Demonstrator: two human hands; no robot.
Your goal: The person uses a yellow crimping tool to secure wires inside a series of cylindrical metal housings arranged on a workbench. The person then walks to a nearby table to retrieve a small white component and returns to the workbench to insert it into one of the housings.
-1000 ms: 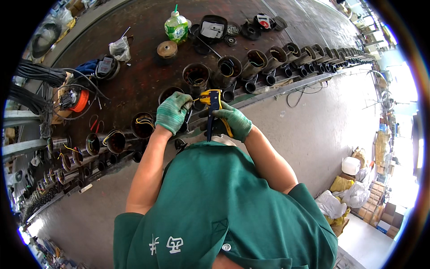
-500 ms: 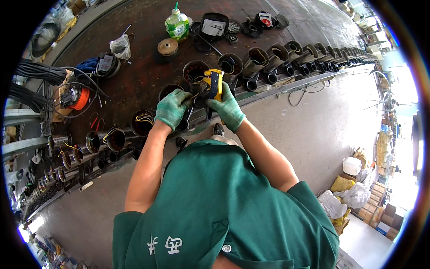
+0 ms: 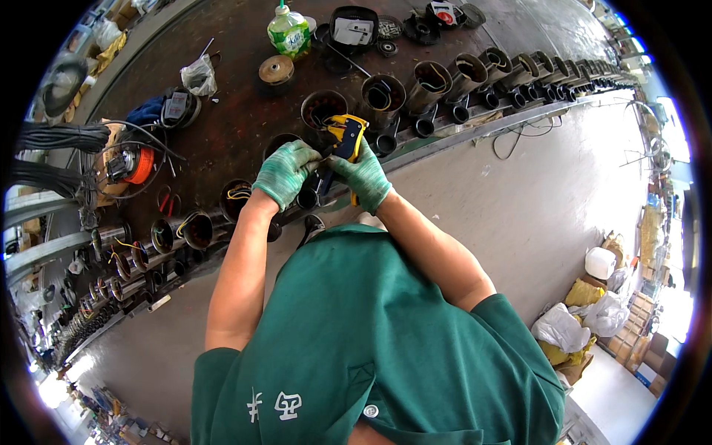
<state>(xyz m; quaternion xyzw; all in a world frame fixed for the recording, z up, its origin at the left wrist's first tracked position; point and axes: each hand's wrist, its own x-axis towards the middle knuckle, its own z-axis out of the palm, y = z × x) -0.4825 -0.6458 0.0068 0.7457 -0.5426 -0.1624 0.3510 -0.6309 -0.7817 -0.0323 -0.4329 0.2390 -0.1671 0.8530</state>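
R hand [image 3: 365, 176] w/ yel/blk pliers [image 3: 349, 138], L hand [image 3: 285, 173] alongside.

A yellow-and-dark-blue wire stripper [image 3: 350, 136] is held at a tilt, its yellow head at the far end facing left and its handles reaching nearer. Just beyond, to the left, a dark cylindrical housing [image 3: 308, 107] shows its round open mouth.

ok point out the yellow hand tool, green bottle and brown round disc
Yellow hand tool [image 3: 348, 139], head view: on its dark body.
Green bottle [image 3: 288, 37], head view: on its labelled side.
Brown round disc [image 3: 276, 70], head view: on its top.
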